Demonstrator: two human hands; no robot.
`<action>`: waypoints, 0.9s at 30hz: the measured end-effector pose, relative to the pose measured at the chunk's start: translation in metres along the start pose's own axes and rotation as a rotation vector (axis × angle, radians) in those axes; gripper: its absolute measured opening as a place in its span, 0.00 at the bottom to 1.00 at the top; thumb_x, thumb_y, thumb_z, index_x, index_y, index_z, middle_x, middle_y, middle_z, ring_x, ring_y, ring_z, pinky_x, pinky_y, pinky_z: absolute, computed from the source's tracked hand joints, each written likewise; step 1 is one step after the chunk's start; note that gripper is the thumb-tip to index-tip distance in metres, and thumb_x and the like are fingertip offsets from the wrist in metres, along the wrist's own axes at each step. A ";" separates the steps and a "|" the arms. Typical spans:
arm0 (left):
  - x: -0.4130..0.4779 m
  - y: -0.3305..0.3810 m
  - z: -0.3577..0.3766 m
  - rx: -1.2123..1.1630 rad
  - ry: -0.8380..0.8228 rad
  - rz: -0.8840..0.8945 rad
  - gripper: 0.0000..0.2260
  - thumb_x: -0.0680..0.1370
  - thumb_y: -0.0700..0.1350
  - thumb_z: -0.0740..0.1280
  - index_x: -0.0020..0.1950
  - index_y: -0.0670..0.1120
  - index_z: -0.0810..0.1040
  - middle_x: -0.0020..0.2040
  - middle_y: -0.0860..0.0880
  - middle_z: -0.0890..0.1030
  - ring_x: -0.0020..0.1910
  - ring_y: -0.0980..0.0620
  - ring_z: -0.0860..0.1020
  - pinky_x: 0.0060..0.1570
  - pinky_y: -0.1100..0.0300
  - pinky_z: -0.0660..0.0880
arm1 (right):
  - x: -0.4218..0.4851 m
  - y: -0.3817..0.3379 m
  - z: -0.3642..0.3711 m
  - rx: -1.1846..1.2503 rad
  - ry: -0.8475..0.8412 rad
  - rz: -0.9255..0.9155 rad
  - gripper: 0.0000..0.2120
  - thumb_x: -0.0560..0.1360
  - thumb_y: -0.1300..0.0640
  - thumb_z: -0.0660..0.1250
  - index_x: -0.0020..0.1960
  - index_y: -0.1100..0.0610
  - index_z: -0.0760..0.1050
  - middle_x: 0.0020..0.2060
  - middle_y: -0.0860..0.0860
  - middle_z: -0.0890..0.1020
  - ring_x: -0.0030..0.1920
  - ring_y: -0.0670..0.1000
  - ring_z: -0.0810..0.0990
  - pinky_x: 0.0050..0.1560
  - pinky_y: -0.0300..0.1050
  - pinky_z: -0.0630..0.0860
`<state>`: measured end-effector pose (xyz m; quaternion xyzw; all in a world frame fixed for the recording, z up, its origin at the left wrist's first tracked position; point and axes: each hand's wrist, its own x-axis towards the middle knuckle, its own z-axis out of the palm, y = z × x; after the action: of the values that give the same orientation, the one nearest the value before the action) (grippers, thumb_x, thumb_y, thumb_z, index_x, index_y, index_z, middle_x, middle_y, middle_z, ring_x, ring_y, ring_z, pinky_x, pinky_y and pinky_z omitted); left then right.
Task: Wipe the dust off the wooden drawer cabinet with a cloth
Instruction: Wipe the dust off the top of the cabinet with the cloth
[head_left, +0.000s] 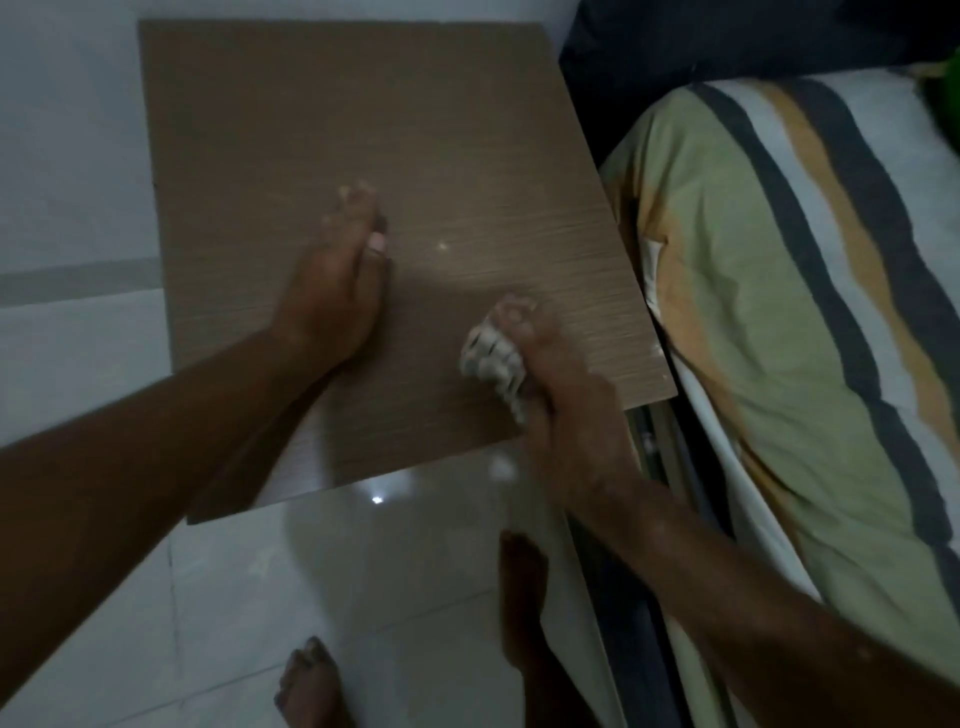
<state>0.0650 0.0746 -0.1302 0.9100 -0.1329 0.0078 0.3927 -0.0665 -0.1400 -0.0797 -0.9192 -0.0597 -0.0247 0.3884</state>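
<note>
I look down on the brown wood-grain top of the drawer cabinet. My left hand rests on its middle with the fingers stretched out and nothing in it. Near the top's front right corner, my right hand grips a bunched white cloth with a dark pattern and presses it onto the wood. Motion blur softens both hands. The drawer fronts are hidden below the top.
A bed with a striped green, orange, white and dark sheet stands close against the cabinet's right side. White wall lies to the left. Glossy white floor tiles spread below, with my bare feet on them.
</note>
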 end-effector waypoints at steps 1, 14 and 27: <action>-0.002 0.008 0.013 -0.009 -0.037 0.035 0.24 0.84 0.45 0.53 0.78 0.34 0.62 0.78 0.34 0.63 0.80 0.37 0.58 0.79 0.48 0.54 | 0.012 0.009 -0.008 -0.029 0.051 0.023 0.22 0.80 0.64 0.59 0.74 0.58 0.69 0.73 0.54 0.71 0.76 0.53 0.65 0.76 0.55 0.63; -0.016 0.073 0.105 0.398 -0.280 0.233 0.29 0.83 0.51 0.44 0.81 0.37 0.55 0.82 0.37 0.53 0.82 0.39 0.47 0.79 0.45 0.42 | 0.170 0.119 -0.026 -0.558 -0.113 0.110 0.29 0.80 0.62 0.57 0.80 0.51 0.57 0.79 0.54 0.58 0.79 0.62 0.52 0.78 0.52 0.56; -0.016 0.074 0.105 0.425 -0.304 0.211 0.31 0.82 0.52 0.41 0.80 0.36 0.56 0.82 0.38 0.55 0.82 0.43 0.51 0.81 0.47 0.47 | 0.015 0.114 -0.033 -0.495 -0.044 0.243 0.25 0.80 0.60 0.57 0.77 0.53 0.63 0.77 0.54 0.63 0.78 0.60 0.56 0.75 0.60 0.55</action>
<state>0.0221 -0.0453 -0.1520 0.9438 -0.2797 -0.0602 0.1655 -0.0365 -0.2410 -0.1360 -0.9869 0.0502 0.0280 0.1507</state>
